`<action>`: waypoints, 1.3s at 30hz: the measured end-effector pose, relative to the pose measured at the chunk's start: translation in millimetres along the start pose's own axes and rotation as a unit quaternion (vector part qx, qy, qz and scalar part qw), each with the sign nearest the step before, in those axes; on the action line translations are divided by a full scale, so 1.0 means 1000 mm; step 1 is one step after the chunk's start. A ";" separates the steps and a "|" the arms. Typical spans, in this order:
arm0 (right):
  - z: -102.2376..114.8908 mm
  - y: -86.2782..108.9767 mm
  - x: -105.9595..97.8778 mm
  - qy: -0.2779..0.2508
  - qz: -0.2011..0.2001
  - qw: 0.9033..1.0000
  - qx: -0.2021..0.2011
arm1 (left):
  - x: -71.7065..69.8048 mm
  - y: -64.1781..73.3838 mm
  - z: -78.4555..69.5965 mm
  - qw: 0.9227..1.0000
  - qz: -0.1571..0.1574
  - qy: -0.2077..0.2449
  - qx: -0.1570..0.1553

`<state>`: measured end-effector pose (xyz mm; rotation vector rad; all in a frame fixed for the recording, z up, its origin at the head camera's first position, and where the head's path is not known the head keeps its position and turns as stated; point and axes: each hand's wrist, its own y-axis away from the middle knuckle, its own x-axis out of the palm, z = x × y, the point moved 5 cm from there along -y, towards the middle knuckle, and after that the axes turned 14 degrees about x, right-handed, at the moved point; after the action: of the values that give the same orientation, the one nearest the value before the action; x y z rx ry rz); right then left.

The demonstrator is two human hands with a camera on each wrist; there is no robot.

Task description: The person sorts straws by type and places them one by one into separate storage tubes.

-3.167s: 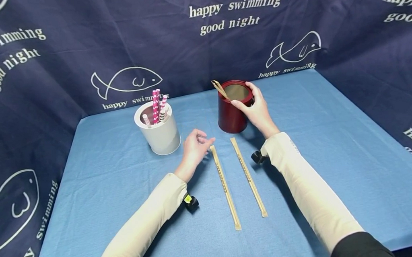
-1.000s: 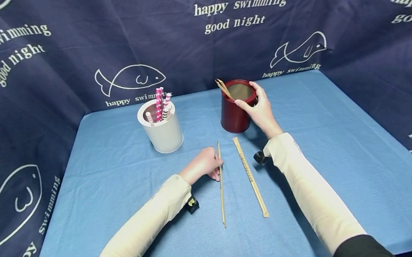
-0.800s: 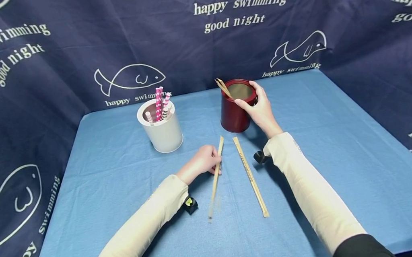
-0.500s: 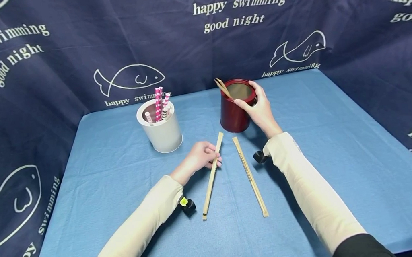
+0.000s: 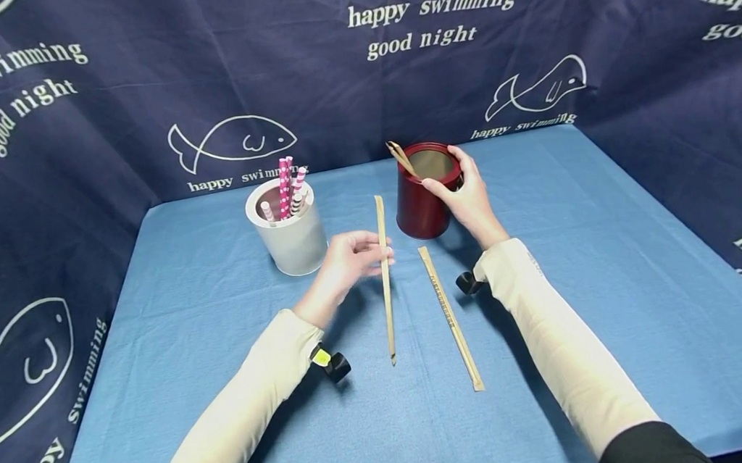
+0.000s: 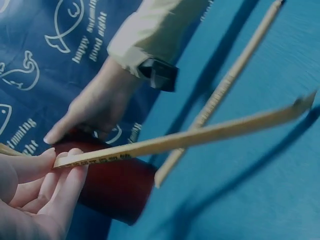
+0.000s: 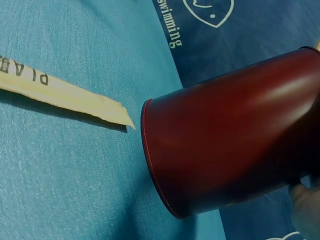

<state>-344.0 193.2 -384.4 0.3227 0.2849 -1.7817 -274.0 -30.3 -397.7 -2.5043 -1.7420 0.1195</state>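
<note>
My left hand point(image 5: 347, 261) pinches a paper-wrapped straw point(image 5: 387, 295) between thumb and fingers. The straw is raised off the table, its far end pointing to the back; in the left wrist view the straw point(image 6: 200, 136) crosses in front of the can. At the back, my right hand point(image 5: 468, 198) grips the rim of a dark red can point(image 5: 420, 209), thumb on the near side. Thin wrapped straws point(image 5: 399, 158) stick out of this can at its left. Another wrapped straw point(image 5: 450, 316) lies on the table in front of it, printed with letters in the right wrist view.
A white can point(image 5: 295, 245) stands left of the red one and holds several pink and striped straws point(image 5: 285, 187). Blue cloth covers the table point(image 5: 576, 259). A navy printed curtain point(image 5: 333, 82) hangs behind and at both sides.
My left hand has taken hold of the left wrapped straw, lifted it from the table and carried it toward the back, turning it on the way. The right hand keeps its grip on the can.
</note>
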 end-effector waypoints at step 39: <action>-0.002 -0.003 0.000 0.004 -0.009 1.000 -0.008 | 0.016 0.004 -0.123 0.842 -0.160 0.027 0.515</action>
<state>-347.2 194.3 -386.1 0.3159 0.3083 -1.7944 -250.6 -19.7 -276.4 -1.4066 -1.4370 0.7261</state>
